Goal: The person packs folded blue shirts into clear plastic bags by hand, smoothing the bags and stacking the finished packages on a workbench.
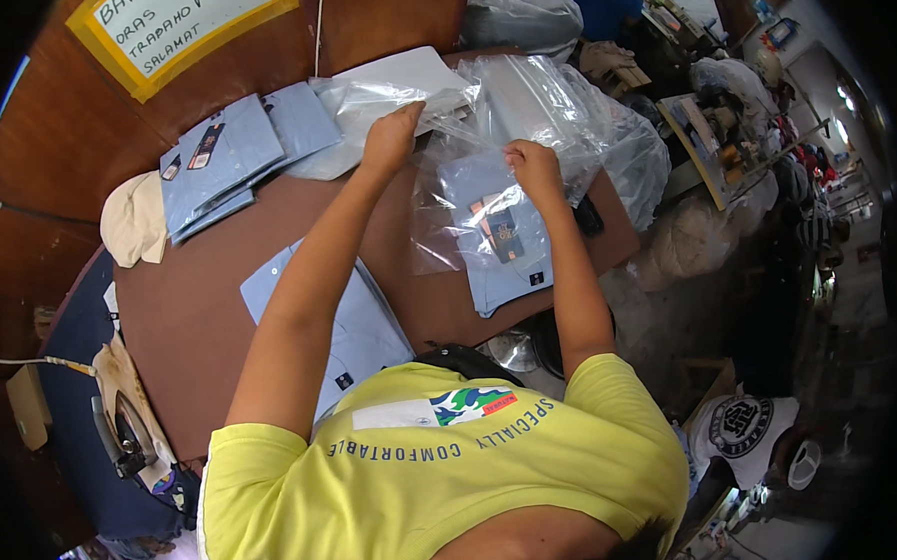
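Observation:
Both of my hands are on a clear plastic bag above the brown table. My left hand is closed on its far left part. Farther right, my right hand pinches the film near a folded light blue garment with dark and orange tags. The bag covers at least part of this garment; I cannot tell whether it is fully inside. Another folded blue garment lies partly under my left forearm. Several folded blue garments with tags are stacked at the far left.
A brown table carries the work. More clear plastic bags lie at its far right, and a white sheet at the back. A beige cap sits on the left edge. An iron stands at the lower left. Bundled goods crowd the right side.

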Demonstrator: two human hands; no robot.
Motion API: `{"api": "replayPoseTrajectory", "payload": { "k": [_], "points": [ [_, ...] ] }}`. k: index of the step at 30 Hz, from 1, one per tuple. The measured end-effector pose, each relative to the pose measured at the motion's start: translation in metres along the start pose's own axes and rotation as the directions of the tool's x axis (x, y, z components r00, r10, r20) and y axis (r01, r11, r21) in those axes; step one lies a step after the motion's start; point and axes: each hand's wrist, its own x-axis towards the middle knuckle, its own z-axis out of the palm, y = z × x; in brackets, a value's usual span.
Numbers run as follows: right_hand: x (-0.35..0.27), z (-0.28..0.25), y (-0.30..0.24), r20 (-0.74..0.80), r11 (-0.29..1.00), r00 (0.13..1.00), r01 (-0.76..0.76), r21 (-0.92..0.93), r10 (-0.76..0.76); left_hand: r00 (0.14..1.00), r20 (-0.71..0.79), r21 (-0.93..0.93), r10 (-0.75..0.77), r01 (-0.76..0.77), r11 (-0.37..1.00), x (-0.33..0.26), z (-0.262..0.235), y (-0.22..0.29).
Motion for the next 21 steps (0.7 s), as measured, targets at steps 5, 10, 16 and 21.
{"api": "replayPoseTrajectory", "payload": {
  "k": [5,10,16,21],
  "points": [
    [0.013,-0.015,0.012,-0.018,0.995,0.995,-0.096,0.025,0.096,0.983,0.134,0.123,0.122,-0.139,0.983,-0.002,0.012,-0.015],
    [0.023,-0.032,0.012,-0.002,1.000,1.000,-0.021,-0.021,0.021,0.967,0.071,0.192,0.244,-0.253,0.948,0.000,0.017,-0.017],
    [0.024,-0.036,0.031,0.057,0.996,0.997,-0.064,0.065,0.060,0.964,0.148,0.155,0.219,-0.242,0.958,-0.004,0.011,-0.011],
    [0.025,-0.037,0.045,0.112,0.963,0.990,-0.112,0.246,0.086,0.960,0.172,0.138,0.220,-0.244,0.960,-0.009,0.008,-0.006]
  ]
}}
